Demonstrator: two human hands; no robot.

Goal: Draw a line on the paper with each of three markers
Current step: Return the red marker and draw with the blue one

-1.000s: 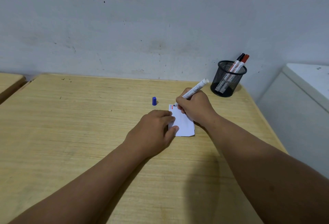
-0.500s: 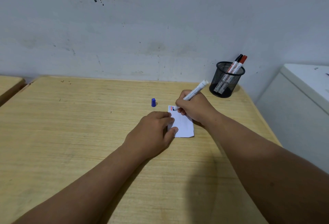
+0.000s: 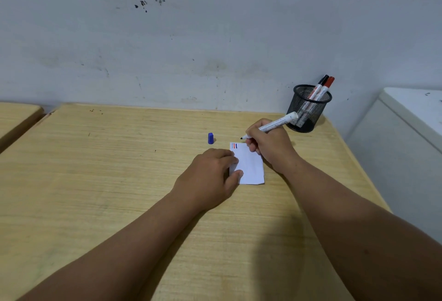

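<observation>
A small white paper [image 3: 250, 166] lies on the wooden table [image 3: 119, 181], with short coloured lines, red and blue among them, at its top left corner. My left hand [image 3: 210, 177] presses on the paper's left edge with fingers and thumb. My right hand [image 3: 270, 144] grips an uncapped white marker [image 3: 275, 124], its dark tip lifted just above and beyond the paper's top edge. The marker's blue cap [image 3: 210, 138] stands on the table to the left of the paper. A black-capped marker [image 3: 319, 86] and a red-capped marker [image 3: 326, 87] stand in a black mesh cup [image 3: 308, 109].
The mesh cup stands at the table's back right corner, close behind my right hand. A stained wall runs along the far edge. A white cabinet [image 3: 406, 128] stands to the right of the table, and another wooden table [image 3: 16, 114] adjoins on the left.
A blue line has appeared beside the red one at the paper's corner. My right hand has lifted the marker tip off the paper and moved it slightly away. My left hand has stayed put.
</observation>
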